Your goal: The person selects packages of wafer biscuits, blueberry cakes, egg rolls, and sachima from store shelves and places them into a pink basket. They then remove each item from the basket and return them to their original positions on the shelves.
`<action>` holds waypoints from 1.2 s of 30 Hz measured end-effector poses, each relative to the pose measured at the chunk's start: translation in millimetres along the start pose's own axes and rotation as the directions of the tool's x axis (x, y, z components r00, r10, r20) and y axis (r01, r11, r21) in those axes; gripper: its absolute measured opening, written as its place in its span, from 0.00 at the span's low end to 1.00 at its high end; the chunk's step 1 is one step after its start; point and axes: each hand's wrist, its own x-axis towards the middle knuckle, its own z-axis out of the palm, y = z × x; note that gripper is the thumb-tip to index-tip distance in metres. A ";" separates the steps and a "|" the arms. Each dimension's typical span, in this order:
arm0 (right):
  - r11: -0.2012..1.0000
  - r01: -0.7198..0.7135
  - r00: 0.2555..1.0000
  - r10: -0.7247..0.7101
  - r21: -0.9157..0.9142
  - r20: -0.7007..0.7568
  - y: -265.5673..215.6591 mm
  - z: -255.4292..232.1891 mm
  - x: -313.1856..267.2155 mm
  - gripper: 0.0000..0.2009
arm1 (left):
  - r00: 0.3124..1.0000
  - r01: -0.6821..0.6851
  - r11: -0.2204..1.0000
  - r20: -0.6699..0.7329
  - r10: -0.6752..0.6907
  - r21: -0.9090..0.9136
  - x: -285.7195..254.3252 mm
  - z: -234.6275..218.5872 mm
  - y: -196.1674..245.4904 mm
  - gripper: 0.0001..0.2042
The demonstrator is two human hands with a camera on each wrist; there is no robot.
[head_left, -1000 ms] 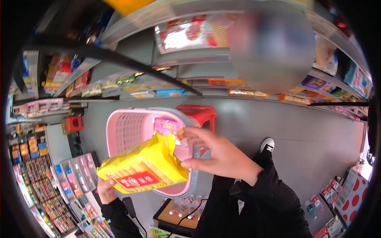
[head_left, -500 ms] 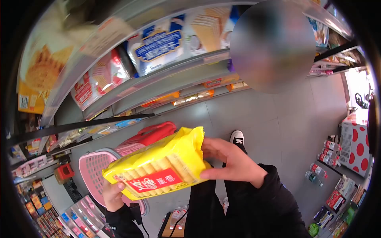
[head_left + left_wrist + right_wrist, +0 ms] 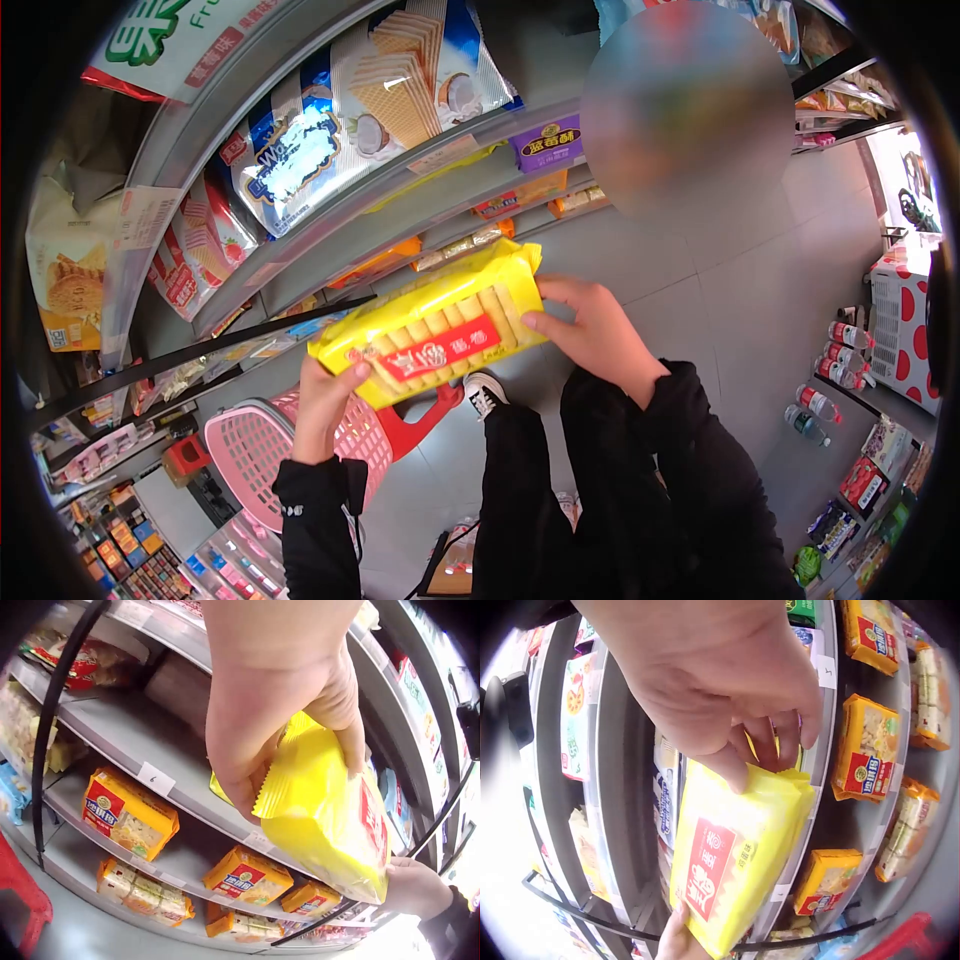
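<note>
Both hands hold a yellow pack of egg rolls point(image 3: 440, 330) with a red label, level in front of the snack shelves. The left hand point(image 3: 322, 400) grips its left end, thumb on the printed front. At the other end, the right hand point(image 3: 598, 328) pinches the pack with its thumb on the front. From the right wrist, the fingers point(image 3: 761, 739) of that hand reach behind the crimped end. A pink shopping basket point(image 3: 255, 450) with a red handle point(image 3: 425, 425) stands on the floor, below the left hand.
Shelves hold wafer packs point(image 3: 380, 85), a purple pack point(image 3: 548, 145) and orange packs point(image 3: 247, 874). A black rail point(image 3: 210, 340) runs along the shelf front. To the right are bottles point(image 3: 845, 355) and a red-dotted white box point(image 3: 905, 320). Grey floor point(image 3: 700, 300) lies between.
The right hand, apart from the pack and over the basket a second ago, now holds its right end. The pack has moved up and right, and the view has turned toward the shelves.
</note>
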 end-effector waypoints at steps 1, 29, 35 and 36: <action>0.998 0.031 0.999 -0.032 -0.045 -0.030 3.0 -1.0 4.8 0.12 | 1.000 -0.027 1.000 -0.009 0.027 0.005 7.7 1.0 0.1 0.26; 0.893 0.285 0.836 -0.409 -0.348 -0.366 40.9 24.9 136.3 0.06 | 0.946 -0.288 0.939 -0.096 0.309 0.187 126.1 -12.7 -5.2 0.17; 0.889 0.302 0.813 -0.429 -0.343 -0.394 45.1 30.1 140.5 0.07 | 0.957 -0.234 0.951 -0.125 0.262 0.202 128.0 -13.2 -3.2 0.17; 0.889 0.307 0.808 -0.432 -0.340 -0.401 46.3 31.4 140.9 0.08 | 0.953 -0.246 0.947 -0.129 0.276 0.208 129.5 -14.5 -4.3 0.17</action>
